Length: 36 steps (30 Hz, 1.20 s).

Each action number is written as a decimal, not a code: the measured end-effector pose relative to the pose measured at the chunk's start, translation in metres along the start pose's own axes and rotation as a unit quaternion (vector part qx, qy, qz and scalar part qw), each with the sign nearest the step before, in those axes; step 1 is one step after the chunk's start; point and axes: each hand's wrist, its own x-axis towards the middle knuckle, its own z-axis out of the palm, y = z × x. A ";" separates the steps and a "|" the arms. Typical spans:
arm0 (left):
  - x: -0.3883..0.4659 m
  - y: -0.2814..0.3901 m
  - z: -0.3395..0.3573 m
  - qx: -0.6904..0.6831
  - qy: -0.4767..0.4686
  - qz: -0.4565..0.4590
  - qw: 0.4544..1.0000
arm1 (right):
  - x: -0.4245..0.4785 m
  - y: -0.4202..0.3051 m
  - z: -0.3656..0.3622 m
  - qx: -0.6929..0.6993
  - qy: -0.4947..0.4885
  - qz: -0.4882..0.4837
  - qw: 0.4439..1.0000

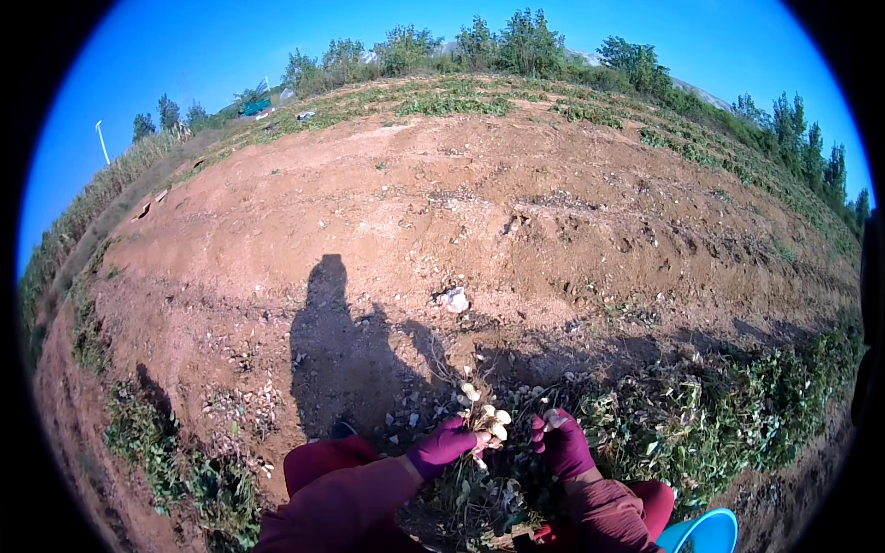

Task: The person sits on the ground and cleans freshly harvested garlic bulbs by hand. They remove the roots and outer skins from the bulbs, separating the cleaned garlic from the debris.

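Note:
My left hand [444, 446], in a purple glove, grips a peanut plant by its root end. Several pale peanut pods [494, 420] cluster just past its fingers, and thin roots spread above them. Leafy stems [477, 494] hang below this hand, between my knees. To the right, apart from the pods, is my right hand [563, 446] in a matching glove. Its fingers are curled, with something pale at the tips; whether that is a pod or a bare fingertip is unclear.
A heap of pulled peanut plants [691, 422] stretches along the right. More plants [180, 449] lie at left. A light blue bucket [702, 532] stands by my right knee. Ahead, a whitish crumpled scrap [453, 300] rests on bare reddish soil [387, 221].

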 end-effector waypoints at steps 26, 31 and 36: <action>-0.001 -0.023 0.006 0.028 0.004 0.076 0.997 | -0.002 0.019 0.045 -0.502 -0.129 -0.125 0.846; -0.014 -0.004 0.017 -0.060 -0.134 0.013 0.989 | -0.017 0.003 0.047 -0.161 -0.165 0.103 0.968; -0.014 0.025 0.023 -0.107 -0.097 -0.018 0.989 | -0.013 0.006 0.029 0.072 -0.185 0.011 0.980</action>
